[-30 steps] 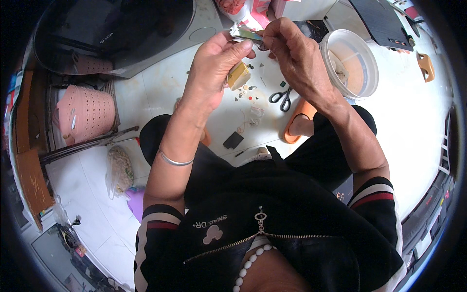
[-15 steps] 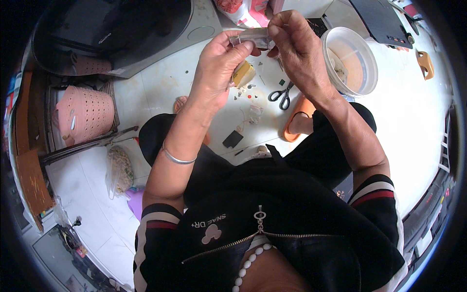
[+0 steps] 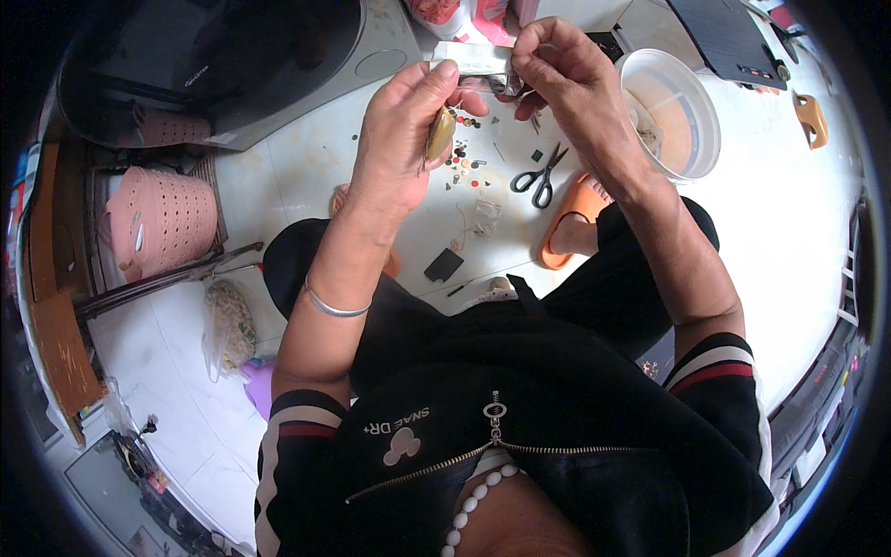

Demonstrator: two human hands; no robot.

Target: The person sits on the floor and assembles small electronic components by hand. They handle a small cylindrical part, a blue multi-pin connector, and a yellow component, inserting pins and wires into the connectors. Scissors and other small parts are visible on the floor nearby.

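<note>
Between my two hands is a small clear plastic packet with a white label strip (image 3: pixel 473 59). My left hand (image 3: pixel 401 130) pinches its left end between thumb and fingers. A yellow flat piece (image 3: pixel 440 139), kind unclear, is also tucked in that palm. With thumb and fingertips closed, my right hand (image 3: pixel 568 79) grips the packet's right end. What the packet contains cannot be made out. Below the hands, several small round pieces like buttons (image 3: pixel 461 165), in red, black and pale colours, lie scattered on the floor, with black-handled scissors (image 3: pixel 538 178) to their right.
A translucent bucket (image 3: pixel 682 116) stands right of my right forearm. On the floor are a black flat square (image 3: pixel 444 265) and a small clear bag (image 3: pixel 485 217). A pink perforated basket (image 3: pixel 167 221) and a filled plastic bag (image 3: pixel 229 320) are at left.
The packet has turned, so its white label now faces up. The yellow piece has tilted nearly edge-on in my left hand, which shifted slightly left. More button-like pieces show on the floor.
</note>
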